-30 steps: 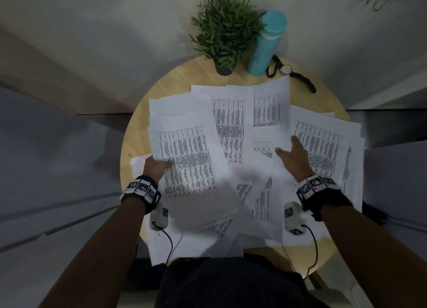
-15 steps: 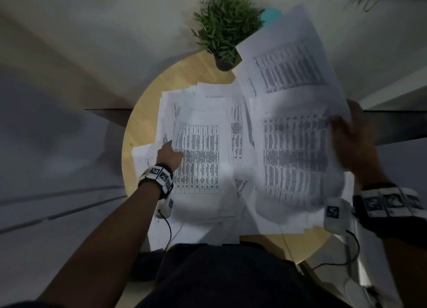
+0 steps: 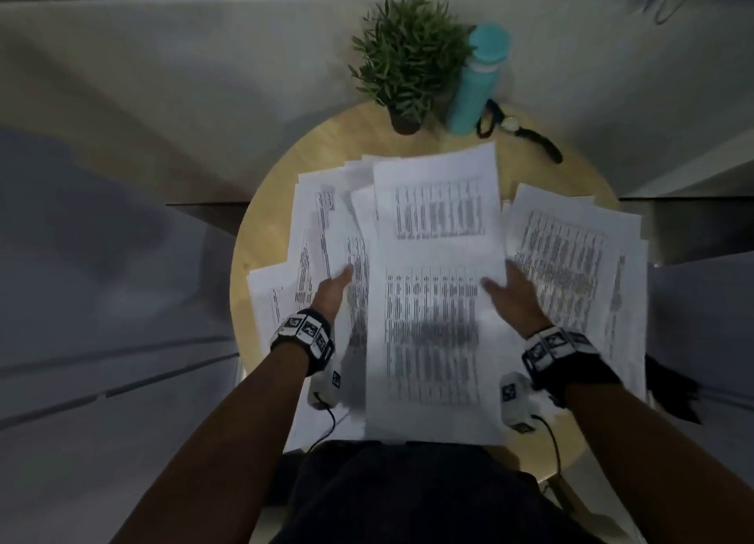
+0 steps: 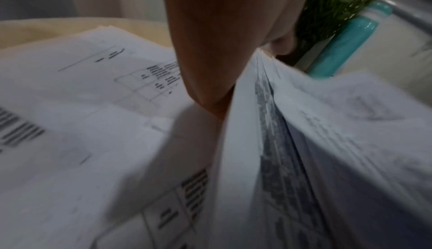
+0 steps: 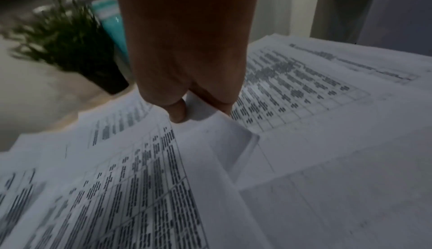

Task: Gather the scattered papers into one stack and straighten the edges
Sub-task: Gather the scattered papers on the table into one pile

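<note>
The print on the papers [image 3: 432, 299] was blurred and could not be read in any view. The fingers of the left hand [image 3: 332, 294] were hidden under a raised bundle of sheets. The fingertips of the right hand [image 3: 512, 299] went under a sheet edge. The papers covered much of the round table [image 3: 261, 233]. The potted plant [image 5: 70, 49] was blurred.

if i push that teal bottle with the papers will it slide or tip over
The bottle looks tall and narrow and stands upright, so a push high up would probably tip it. Being round, it would likely roll once down, maybe off the table. Its smooth sides look slippery; whether it is full cannot be told.
</note>
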`<state>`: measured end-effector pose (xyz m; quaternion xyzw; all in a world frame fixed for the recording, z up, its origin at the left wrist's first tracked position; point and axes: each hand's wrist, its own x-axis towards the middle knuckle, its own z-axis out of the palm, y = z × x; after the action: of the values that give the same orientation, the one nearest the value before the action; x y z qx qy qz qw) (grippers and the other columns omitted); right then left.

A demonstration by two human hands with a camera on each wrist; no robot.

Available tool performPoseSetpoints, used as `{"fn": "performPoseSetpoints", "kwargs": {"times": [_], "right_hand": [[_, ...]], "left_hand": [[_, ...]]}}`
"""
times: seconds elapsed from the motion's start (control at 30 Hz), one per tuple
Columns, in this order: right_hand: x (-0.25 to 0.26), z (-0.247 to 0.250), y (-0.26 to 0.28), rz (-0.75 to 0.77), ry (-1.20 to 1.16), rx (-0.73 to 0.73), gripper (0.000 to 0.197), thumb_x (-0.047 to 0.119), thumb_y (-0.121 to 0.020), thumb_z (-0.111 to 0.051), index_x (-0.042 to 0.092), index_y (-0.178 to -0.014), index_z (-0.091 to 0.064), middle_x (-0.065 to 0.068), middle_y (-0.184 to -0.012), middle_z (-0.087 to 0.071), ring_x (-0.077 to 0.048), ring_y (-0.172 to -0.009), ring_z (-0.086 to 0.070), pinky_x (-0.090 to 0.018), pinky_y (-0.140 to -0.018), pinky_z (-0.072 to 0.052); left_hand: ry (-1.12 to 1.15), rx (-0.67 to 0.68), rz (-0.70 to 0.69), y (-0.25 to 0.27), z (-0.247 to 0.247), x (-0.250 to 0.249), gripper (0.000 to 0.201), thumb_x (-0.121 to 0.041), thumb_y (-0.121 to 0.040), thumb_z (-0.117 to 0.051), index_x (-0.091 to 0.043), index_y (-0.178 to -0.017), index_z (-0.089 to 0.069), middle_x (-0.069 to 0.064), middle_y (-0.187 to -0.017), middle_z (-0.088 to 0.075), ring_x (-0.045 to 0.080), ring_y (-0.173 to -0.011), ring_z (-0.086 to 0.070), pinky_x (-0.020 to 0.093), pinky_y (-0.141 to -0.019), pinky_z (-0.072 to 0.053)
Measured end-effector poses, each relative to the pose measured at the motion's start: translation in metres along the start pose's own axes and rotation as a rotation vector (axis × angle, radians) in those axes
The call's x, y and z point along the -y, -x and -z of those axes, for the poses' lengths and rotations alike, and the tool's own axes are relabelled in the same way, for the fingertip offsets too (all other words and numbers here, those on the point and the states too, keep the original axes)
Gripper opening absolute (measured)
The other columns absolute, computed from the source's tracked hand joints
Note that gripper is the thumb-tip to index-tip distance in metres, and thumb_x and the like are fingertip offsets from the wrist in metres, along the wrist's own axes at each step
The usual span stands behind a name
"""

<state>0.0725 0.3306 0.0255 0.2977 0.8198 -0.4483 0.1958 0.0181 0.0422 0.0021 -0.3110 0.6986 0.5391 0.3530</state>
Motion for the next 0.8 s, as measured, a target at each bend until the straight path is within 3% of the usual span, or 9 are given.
{"fn": "performPoseSetpoints", "kwargs": {"times": [0.07,0.2,0.3,0.43,0.5,0.57,0.63,0.7,0.8], "right_hand": [[-0.010,-0.020,-0.002,-0.031,0.042,0.096,0.045,0.010,-0.095,-0.050,0.009,-0.138,-0.038,-0.020,-0.124,-0.061,-0.026,-0.085,-0.061,-0.030,-0.070,-0.047],[-0.013,-0.050,0.005,-0.030,0.140,0.258,0.058,0.017,-0.095,-0.045,0.012,-0.148,-0.021,-0.022,-0.125,-0.059,-0.035,-0.100,-0.064,-0.043,-0.085,-0.054],[-0.011,-0.064,0.010,-0.002,0.179,0.351,0.066,0.027,-0.097,-0.050,0.007,-0.148,-0.013,-0.025,-0.132,-0.053,-0.037,-0.112,-0.060,-0.038,-0.092,-0.048],[-0.017,-0.054,0.004,0.014,0.211,0.332,0.063,0.026,-0.093,-0.059,0.006,-0.142,-0.024,-0.021,-0.122,-0.059,-0.030,-0.100,-0.062,-0.033,-0.081,-0.048],[-0.022,-0.044,0.001,0.063,0.228,0.310,0.047,0.022,-0.094,-0.057,0.008,-0.133,-0.036,-0.015,-0.104,-0.065,-0.024,-0.083,-0.063,-0.027,-0.065,-0.047],[-0.028,-0.036,-0.001,0.121,0.259,0.384,0.030,0.021,-0.096,-0.054,0.009,-0.122,-0.047,-0.011,-0.098,-0.065,-0.017,-0.072,-0.061,-0.023,-0.058,-0.043],[-0.030,-0.031,-0.001,0.152,0.312,0.491,0.016,0.022,-0.098,-0.051,0.007,-0.104,-0.054,-0.005,-0.091,-0.063,-0.010,-0.066,-0.060,-0.022,-0.058,-0.044],[-0.031,-0.030,0.000,0.146,0.371,0.571,0.017,0.020,-0.099,-0.049,0.007,-0.090,-0.053,0.000,-0.079,-0.061,-0.006,-0.063,-0.062,-0.019,-0.056,-0.043],[-0.030,-0.026,0.005,0.107,0.400,0.589,0.030,0.020,-0.100,-0.044,-0.002,-0.087,-0.061,-0.003,-0.072,-0.066,-0.011,-0.059,-0.065,-0.017,-0.054,-0.043]], "left_hand": [[0.045,0.042,0.019,0.009,-0.004,0.003,0.080,-0.051,-0.086,-0.065,-0.010,-0.149,-0.036,0.007,-0.152,-0.039,0.027,-0.145,-0.029,0.046,-0.116,-0.019],[0.034,0.028,0.015,0.004,-0.014,0.021,0.077,-0.031,-0.067,-0.088,0.004,-0.129,-0.058,0.016,-0.136,-0.058,0.029,-0.135,-0.047,0.039,-0.113,-0.033],[-0.030,0.031,0.026,0.007,-0.020,0.021,0.107,-0.033,-0.068,-0.087,0.001,-0.149,-0.026,0.016,-0.154,-0.036,0.032,-0.143,-0.033,0.046,-0.117,-0.027],[-0.098,-0.047,0.011,0.007,-0.015,0.016,0.094,-0.042,-0.086,-0.070,0.002,-0.151,-0.017,0.019,-0.158,-0.025,0.035,-0.145,-0.029,0.046,-0.118,-0.027],[-0.163,-0.121,-0.027,0.002,-0.010,0.017,0.075,-0.046,-0.091,-0.061,0.004,-0.142,-0.038,0.022,-0.144,-0.046,0.032,-0.132,-0.047,0.041,-0.110,-0.039],[-0.208,-0.153,-0.093,0.001,-0.008,0.018,0.054,-0.048,-0.094,-0.054,0.002,-0.113,-0.058,0.020,-0.106,-0.064,0.025,-0.101,-0.064,0.034,-0.090,-0.049],[-0.204,-0.139,-0.102,-0.001,-0.007,0.021,0.071,-0.063,-0.086,-0.055,0.006,-0.104,-0.061,0.025,-0.098,-0.067,0.028,-0.086,-0.066,0.040,-0.091,-0.051],[-0.161,-0.089,-0.086,0.001,-0.008,0.022,0.084,-0.074,-0.068,-0.066,0.000,-0.107,-0.061,0.021,-0.107,-0.065,0.027,-0.094,-0.064,0.043,-0.099,-0.046],[-0.202,-0.006,-0.030,-0.002,-0.012,0.023,0.090,-0.038,-0.066,-0.088,0.006,-0.133,-0.046,0.021,-0.137,-0.054,0.033,-0.133,-0.046,0.044,-0.109,-0.037]]}}
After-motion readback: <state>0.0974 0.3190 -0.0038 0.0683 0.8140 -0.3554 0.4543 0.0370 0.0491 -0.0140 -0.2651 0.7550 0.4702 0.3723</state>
